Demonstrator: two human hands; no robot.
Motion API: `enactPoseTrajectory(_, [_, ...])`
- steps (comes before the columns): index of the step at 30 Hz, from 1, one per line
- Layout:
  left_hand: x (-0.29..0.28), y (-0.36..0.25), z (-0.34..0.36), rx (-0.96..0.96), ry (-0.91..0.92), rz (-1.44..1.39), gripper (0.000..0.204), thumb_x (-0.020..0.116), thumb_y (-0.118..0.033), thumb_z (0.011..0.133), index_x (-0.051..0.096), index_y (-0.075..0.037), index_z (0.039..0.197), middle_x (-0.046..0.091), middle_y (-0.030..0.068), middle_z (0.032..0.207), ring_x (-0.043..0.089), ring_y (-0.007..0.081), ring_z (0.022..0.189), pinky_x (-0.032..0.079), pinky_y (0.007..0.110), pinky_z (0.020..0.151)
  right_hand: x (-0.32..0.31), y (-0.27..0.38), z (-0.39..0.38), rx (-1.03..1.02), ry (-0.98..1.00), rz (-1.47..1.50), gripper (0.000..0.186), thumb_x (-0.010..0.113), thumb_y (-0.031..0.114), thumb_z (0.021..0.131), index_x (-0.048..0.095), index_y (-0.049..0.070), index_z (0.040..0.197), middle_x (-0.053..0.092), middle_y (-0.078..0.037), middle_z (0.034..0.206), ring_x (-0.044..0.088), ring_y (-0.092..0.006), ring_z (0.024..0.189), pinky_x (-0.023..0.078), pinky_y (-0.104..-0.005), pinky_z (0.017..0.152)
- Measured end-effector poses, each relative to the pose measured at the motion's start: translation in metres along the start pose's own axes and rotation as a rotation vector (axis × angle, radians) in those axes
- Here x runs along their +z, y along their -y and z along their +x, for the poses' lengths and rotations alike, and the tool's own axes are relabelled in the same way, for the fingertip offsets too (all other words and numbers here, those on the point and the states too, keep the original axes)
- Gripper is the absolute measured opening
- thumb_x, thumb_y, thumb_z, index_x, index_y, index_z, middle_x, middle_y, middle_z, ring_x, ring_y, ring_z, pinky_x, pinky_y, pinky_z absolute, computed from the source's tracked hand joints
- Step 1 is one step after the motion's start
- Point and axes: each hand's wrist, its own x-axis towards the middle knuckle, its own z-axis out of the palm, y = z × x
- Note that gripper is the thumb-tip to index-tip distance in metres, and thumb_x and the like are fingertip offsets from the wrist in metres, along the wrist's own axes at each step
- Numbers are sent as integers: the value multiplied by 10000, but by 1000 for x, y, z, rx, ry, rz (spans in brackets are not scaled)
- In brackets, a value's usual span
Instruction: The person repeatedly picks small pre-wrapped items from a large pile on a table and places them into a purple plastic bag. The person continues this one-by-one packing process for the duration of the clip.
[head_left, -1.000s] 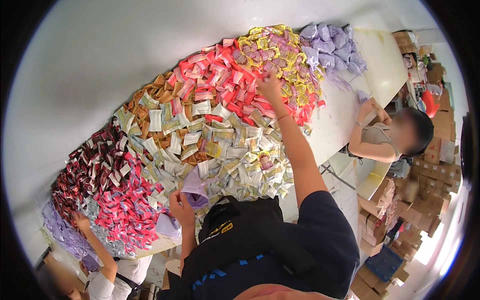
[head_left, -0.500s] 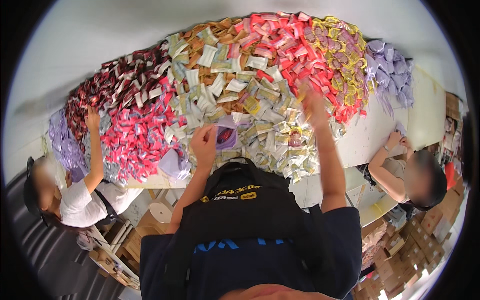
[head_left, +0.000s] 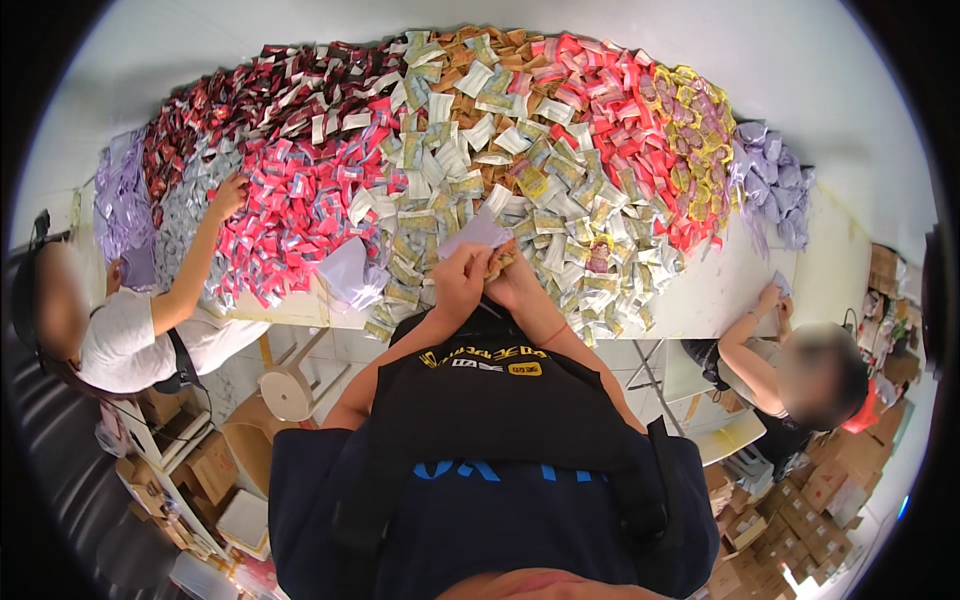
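Note:
Close together in front of my chest, both hands meet at a small lavender bag (head_left: 478, 232). My left hand (head_left: 460, 285) is closed on the bag's edge. My right hand (head_left: 514, 284) has its fingers curled around a small yellow-brown packet (head_left: 500, 262) right beside the bag; whether the packet is partly inside it I cannot tell. Beyond my hands spreads a heap of white-and-yellow sachets (head_left: 560, 230). Pink sachets (head_left: 300, 190) lie to the left of it, red ones (head_left: 610, 100) to the far right, and yellow-edged packets (head_left: 690, 150) farther right still.
Lavender bags are piled at the left end (head_left: 122, 200) and the right end (head_left: 775, 180) of the white table (head_left: 740, 275). One person (head_left: 120, 330) reaches in from the left; another (head_left: 790, 370) handles a lavender piece at right. A round stool (head_left: 287, 395) stands below the table edge.
My right hand has come from the red sachets back to my left hand, now with a packet in it. The lavender bag has tilted over, and the left person's hand has shifted toward the pink sachets.

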Motion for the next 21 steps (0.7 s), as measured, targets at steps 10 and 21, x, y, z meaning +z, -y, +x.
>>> enactPoseTrajectory(10, [-2,2,0,19,-74,-124,106,566,-118,880,592,-17,867,533,33,593,476,90,507,384,239,485,80,1,-57,-126,-371,-598,262,450,92,882,513,-3,1118,571,-68,1068,549,-209,941,432,-331,828])
enactPoseTrajectory(21, [3,14,8,-85,-2,-98,104,564,-119,869,585,-18,864,506,72,557,459,100,480,356,257,459,52,6,-10,-534,-148,-1995,162,548,133,785,544,-12,857,594,-242,726,579,-417,663,456,-443,577])
